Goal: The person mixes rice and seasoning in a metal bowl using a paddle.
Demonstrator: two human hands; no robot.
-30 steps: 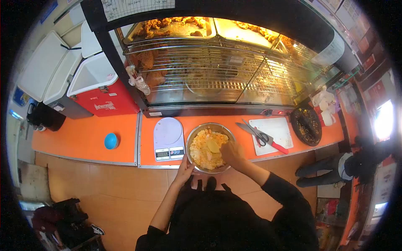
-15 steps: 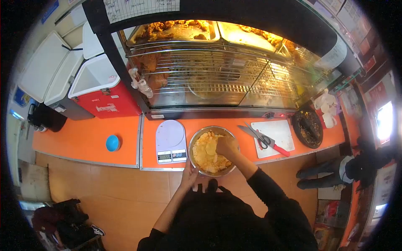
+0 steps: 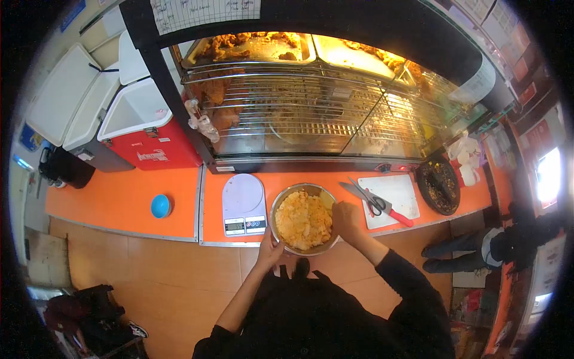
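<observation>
A metal bowl [image 3: 278, 239] of orange-yellow, crumbly food [image 3: 304, 220] stands at the front edge of the orange counter [image 3: 125, 197]. My left hand [image 3: 269, 249] grips the bowl's left rim. At the right rim is my right hand [image 3: 349, 220], its fingers closed; a yellowish flat tool [image 3: 326, 198] shows just beyond them, inside the bowl. A lilac kitchen scale [image 3: 243, 197] lies left of the bowl. To the right, a red-handled knife [image 3: 391, 209] and black-handled scissors [image 3: 376, 203] rest on a white cutting board [image 3: 400, 194].
A small blue bowl [image 3: 161, 206] sits on the left counter, near a red cooler [image 3: 158, 146]. Behind the bowl stands a glass display case [image 3: 287, 163] with fried food. A dark stone mortar [image 3: 438, 186] is at the right. Another person's legs [image 3: 457, 251] show at far right.
My right hand has moved from over the food to the bowl's right rim, with the tool now nearer the back right. The food's surface has shifted. My left hand stays at the left rim.
</observation>
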